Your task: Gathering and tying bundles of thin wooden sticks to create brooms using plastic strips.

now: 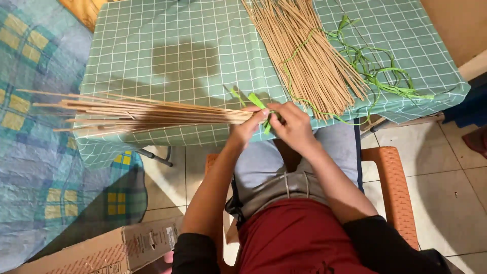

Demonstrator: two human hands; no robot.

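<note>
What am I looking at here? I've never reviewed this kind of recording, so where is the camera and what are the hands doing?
The single picture comes from a camera worn on a seated person's head, looking down at their own bare hands. The left hand grips one end of a bundle of thin tan sticks that fans out to the left. The right hand pinches a green ribbon strip at the gripped end. On the table's green checked cloth lie a loose pile of tan sticks and more tangled green strips.

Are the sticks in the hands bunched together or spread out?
Bunched at the hands, where a green strip sits; the sticks fan apart toward their far ends.
</note>
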